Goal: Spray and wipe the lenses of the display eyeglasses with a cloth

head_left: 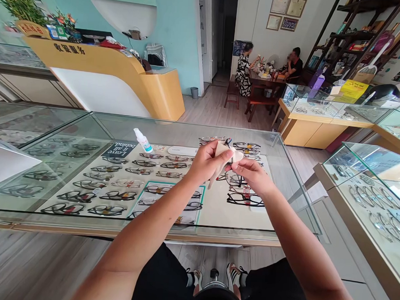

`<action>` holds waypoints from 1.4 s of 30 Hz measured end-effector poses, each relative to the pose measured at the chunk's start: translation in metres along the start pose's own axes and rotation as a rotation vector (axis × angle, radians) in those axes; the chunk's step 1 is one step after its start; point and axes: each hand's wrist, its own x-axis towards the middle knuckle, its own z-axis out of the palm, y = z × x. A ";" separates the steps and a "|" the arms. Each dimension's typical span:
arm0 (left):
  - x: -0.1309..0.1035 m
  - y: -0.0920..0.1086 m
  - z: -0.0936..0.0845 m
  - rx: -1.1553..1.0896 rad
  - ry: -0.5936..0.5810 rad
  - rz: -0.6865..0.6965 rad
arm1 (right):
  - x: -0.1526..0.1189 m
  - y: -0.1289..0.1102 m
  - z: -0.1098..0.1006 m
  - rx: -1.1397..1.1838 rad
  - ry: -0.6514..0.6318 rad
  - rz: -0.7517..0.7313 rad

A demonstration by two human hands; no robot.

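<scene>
Above the glass display case (216,215), my left hand (204,161) pinches a pale cleaning cloth (221,150) folded round a pair of eyeglasses (228,143). Only a dark bit of the frame pokes out above the cloth; the rest is mostly hidden by cloth and fingers. My right hand (251,174) is closed with thumb and fingertips on the other side of the eyeglasses, close against the cloth. On the glass to the left of my hands stands a white spray bottle (143,141) with a blue label.
Rows of eyeglasses (113,195) lie inside the case beneath my hands. A white sheet-like object (3,163) rests at the left. Another glass case (373,212) stands close on the right. Farther back are a yellow counter (163,90) and two people at a table (264,79).
</scene>
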 end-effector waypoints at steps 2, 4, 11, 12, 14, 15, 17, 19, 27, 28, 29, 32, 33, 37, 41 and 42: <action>0.000 -0.002 0.000 0.035 0.038 0.020 | 0.000 -0.001 0.002 -0.026 -0.009 -0.007; 0.000 -0.005 -0.002 0.056 0.068 0.041 | 0.001 -0.001 0.003 -0.039 -0.007 -0.011; 0.010 -0.009 -0.017 -0.053 -0.077 -0.094 | 0.003 -0.004 -0.001 0.025 0.070 -0.022; 0.010 -0.008 -0.020 -0.083 -0.121 -0.134 | 0.003 -0.004 -0.002 0.036 0.085 -0.026; 0.010 -0.004 -0.023 -0.109 -0.182 -0.177 | 0.004 -0.004 -0.004 0.054 0.111 -0.026; 0.010 -0.003 -0.024 -0.112 -0.201 -0.180 | 0.004 -0.004 -0.004 0.061 0.118 -0.023; 0.009 0.000 -0.023 -0.128 -0.224 -0.170 | 0.004 -0.004 -0.004 0.071 0.117 -0.020; 0.008 0.002 -0.020 -0.163 -0.232 -0.169 | 0.004 -0.005 -0.003 0.081 0.096 -0.025; 0.007 -0.003 -0.012 -0.194 -0.208 -0.184 | 0.003 -0.005 0.000 0.044 0.069 -0.001; 0.007 -0.004 -0.011 -0.187 -0.198 -0.176 | 0.004 -0.004 -0.001 0.035 0.066 0.000; 0.007 -0.004 -0.010 -0.176 -0.185 -0.166 | 0.004 -0.003 -0.001 0.026 0.063 0.002; 0.007 -0.005 -0.005 -0.135 -0.132 -0.131 | 0.004 0.002 -0.002 -0.007 0.051 0.007; 0.006 -0.005 -0.003 -0.123 -0.113 -0.124 | 0.003 0.003 -0.001 -0.015 0.043 0.007; 0.003 -0.004 0.002 -0.091 -0.024 -0.109 | 0.002 0.004 0.002 -0.035 0.008 -0.006; 0.002 -0.007 0.002 -0.041 0.073 -0.070 | 0.002 0.001 0.006 -0.093 0.006 -0.019; 0.002 -0.008 0.001 -0.038 0.082 -0.076 | 0.002 0.000 0.006 -0.099 0.010 -0.024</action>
